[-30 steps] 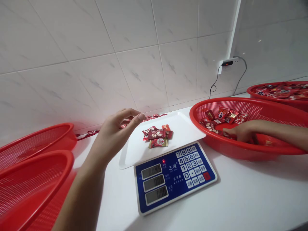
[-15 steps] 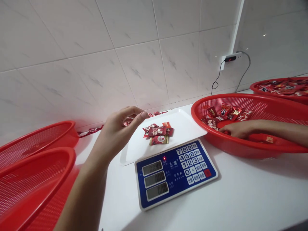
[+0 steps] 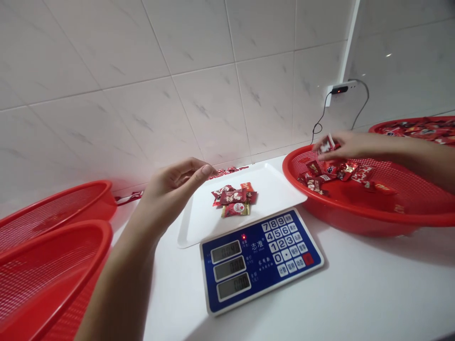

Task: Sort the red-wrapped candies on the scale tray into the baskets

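Observation:
My left hand hovers over the left edge of the white tray, its fingers loosely curved and apart from the thumb, with nothing seen in it. A small pile of wrapped candies in dark red, orange and gold lies on the tray. Above the far left rim of a red plastic basket, my right hand pinches a red and white wrapped candy. More wrapped candies lie inside that basket. The blue digital scale sits in front of the tray, digits lit on its displays.
Two red baskets stand at the left. Another basket full of candies is at the far right. Red wrappers lie along the tiled wall. A cable hangs from a wall socket near the middle basket.
My right hand has risen from inside the basket to above its far left rim, and a candy now shows in its fingers. My left hand has stayed nearly still.

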The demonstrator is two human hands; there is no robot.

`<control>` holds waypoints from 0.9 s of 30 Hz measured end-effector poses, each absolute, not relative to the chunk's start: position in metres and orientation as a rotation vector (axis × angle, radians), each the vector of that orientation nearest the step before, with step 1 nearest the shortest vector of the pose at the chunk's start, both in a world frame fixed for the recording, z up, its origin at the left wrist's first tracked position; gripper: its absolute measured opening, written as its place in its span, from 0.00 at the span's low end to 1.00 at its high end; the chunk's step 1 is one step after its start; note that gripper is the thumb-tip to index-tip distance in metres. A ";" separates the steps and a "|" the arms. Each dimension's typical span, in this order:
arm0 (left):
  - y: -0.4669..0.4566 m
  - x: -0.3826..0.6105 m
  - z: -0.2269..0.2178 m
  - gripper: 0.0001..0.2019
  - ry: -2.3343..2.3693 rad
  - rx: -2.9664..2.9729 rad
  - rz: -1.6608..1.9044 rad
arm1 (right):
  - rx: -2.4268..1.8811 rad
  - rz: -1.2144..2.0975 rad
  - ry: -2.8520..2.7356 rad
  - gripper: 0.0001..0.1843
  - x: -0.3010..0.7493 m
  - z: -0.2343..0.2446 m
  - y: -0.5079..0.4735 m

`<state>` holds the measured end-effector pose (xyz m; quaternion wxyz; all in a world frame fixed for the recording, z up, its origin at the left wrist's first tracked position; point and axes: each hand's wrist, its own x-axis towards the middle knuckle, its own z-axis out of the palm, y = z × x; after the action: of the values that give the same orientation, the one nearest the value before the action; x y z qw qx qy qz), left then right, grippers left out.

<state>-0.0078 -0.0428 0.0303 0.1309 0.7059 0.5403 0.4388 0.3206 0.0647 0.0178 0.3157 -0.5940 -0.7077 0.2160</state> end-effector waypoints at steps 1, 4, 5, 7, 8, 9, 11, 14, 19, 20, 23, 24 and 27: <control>-0.043 -0.008 0.031 0.13 1.571 2.041 1.283 | -1.471 0.600 -1.865 0.09 0.312 0.026 0.064; -0.042 -0.007 0.029 0.13 1.592 2.047 1.295 | -1.198 0.782 -1.949 0.11 0.278 0.042 0.054; -0.042 -0.005 0.027 0.13 1.599 2.058 1.296 | -1.116 0.862 -1.971 0.10 0.264 0.044 0.049; -0.039 -0.001 0.023 0.15 1.594 2.088 1.282 | -0.945 1.029 -2.052 0.11 0.237 0.045 0.038; -0.037 0.000 0.021 0.16 1.569 2.098 1.264 | -0.871 1.089 -2.081 0.11 0.223 0.043 0.033; -0.036 0.002 0.018 0.17 1.537 2.101 1.248 | -0.824 1.118 -2.109 0.13 0.211 0.041 0.029; -0.031 0.001 0.014 0.16 1.486 2.074 1.237 | -0.812 1.073 -2.125 0.17 0.192 0.034 0.024; -0.024 -0.007 0.011 0.15 1.515 1.982 1.258 | -0.911 1.049 -2.060 0.23 0.182 0.022 0.026; -0.019 -0.018 0.012 0.15 1.833 2.008 1.092 | -1.061 1.109 -1.853 0.11 0.196 0.007 0.043; -0.019 -0.016 0.012 0.15 1.873 2.040 1.054 | -1.072 1.084 -1.871 0.09 0.199 0.005 0.046; -0.018 -0.009 0.010 0.12 1.904 2.112 1.009 | -1.057 1.022 -1.984 0.08 0.206 0.000 0.050; -0.017 -0.007 0.008 0.11 1.903 2.117 1.009 | -1.043 1.006 -2.009 0.09 0.208 -0.001 0.051; -0.013 -0.008 0.002 0.13 1.935 2.103 0.957 | -1.009 0.969 -2.029 0.11 0.211 -0.001 0.051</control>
<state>-0.0084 -0.0135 0.0023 0.0641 0.6964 0.6407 0.3169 0.2111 0.0512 -0.0006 0.3322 -0.3862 -0.7764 0.3710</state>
